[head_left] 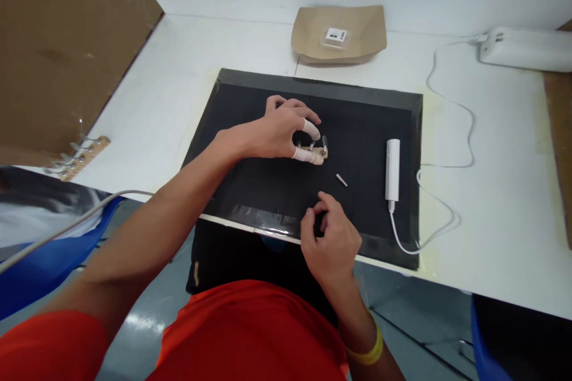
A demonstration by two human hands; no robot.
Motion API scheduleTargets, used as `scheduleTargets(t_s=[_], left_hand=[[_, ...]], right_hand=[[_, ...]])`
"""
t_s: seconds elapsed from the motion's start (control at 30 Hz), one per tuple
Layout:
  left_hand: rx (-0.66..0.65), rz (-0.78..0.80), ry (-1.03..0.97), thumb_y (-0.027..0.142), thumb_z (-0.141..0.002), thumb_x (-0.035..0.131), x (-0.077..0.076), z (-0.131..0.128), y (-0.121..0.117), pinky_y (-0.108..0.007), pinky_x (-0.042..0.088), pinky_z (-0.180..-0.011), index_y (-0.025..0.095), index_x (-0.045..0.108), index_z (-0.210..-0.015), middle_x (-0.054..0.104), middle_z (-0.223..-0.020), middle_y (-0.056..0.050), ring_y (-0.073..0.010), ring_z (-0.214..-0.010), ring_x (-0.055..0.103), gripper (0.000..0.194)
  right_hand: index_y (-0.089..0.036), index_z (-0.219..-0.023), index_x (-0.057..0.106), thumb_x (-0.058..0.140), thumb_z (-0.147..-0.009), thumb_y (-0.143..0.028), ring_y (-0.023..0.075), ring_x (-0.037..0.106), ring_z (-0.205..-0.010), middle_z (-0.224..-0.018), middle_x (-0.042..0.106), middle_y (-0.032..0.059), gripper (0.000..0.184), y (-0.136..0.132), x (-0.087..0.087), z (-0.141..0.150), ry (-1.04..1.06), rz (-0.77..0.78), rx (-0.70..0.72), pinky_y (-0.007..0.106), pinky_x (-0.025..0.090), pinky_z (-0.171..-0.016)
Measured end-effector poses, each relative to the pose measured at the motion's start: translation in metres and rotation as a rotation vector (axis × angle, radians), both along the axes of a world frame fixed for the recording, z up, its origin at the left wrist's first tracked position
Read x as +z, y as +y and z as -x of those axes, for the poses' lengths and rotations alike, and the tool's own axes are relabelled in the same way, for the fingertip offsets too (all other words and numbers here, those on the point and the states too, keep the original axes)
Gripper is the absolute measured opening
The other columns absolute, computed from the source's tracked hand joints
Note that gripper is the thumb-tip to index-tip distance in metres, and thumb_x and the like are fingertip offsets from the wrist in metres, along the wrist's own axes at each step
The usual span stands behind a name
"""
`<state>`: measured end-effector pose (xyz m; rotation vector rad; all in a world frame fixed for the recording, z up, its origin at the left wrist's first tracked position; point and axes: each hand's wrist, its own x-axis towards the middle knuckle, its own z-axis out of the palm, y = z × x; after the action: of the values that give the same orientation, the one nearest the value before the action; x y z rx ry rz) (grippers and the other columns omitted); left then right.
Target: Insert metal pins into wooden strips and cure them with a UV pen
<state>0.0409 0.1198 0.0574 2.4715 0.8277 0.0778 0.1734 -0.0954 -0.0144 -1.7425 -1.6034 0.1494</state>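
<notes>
My left hand [286, 128] reaches over the black mat [268, 184], with white coverings on its thumb and index finger. Those two fingers curve around a small wooden strip [325, 153] that carries small upright metal-and-clear clips; the hand partly hides it. The thumb lies along the strip's near edge. Closer to my body, my right hand [333, 241] hovers by the mat's front edge, fingers loosely curled, thumb and index tips apart, nothing visible between them. A short white stick [341, 180] lies on the mat just beyond it.
A white cylindrical device [392, 169] with a cable rests on the mat's right side. Behind the mat stands a brown paper tray [308, 36] holding a small clear box [336, 37]. A wooden strip with clips [84, 159] sits at left by a brown board [67, 53]. A white power strip [527, 49] lies far right.
</notes>
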Motion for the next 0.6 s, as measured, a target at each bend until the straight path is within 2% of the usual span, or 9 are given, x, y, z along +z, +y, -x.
scheduleTargets(t_s=[0.37, 0.6], left_hand=[[0.0, 0.045, -0.024, 0.073, -0.091, 0.064, -0.0026, -0.002, 0.0005, -0.051, 0.011, -0.114, 0.027, 0.083, -0.094, 0.071, -0.141, -0.006, -0.033, -0.141, 0.049, 0.05], [-0.004, 0.058, 0.004, 0.075, -0.091, 0.063, 0.0019, -0.0005, -0.0005, -0.049, 0.012, -0.114, 0.026, 0.082, -0.099, 0.071, -0.14, -0.007, -0.0323, -0.139, 0.049, 0.053]], right_hand=[[-0.016, -0.125, 0.061, 0.056, -0.097, -0.019, 0.0131, 0.062, -0.061, -0.082, 0.073, 0.0007, 0.028, 0.0005, 0.0008, 0.0004, -0.003, -0.018, 0.007, 0.027, 0.054, -0.065], [-0.016, -0.125, 0.061, 0.057, -0.097, -0.019, 0.0126, 0.061, -0.06, -0.082, 0.073, 0.0003, 0.028, 0.0009, 0.001, 0.0003, -0.01, -0.022, 0.006, 0.027, 0.054, -0.066]])
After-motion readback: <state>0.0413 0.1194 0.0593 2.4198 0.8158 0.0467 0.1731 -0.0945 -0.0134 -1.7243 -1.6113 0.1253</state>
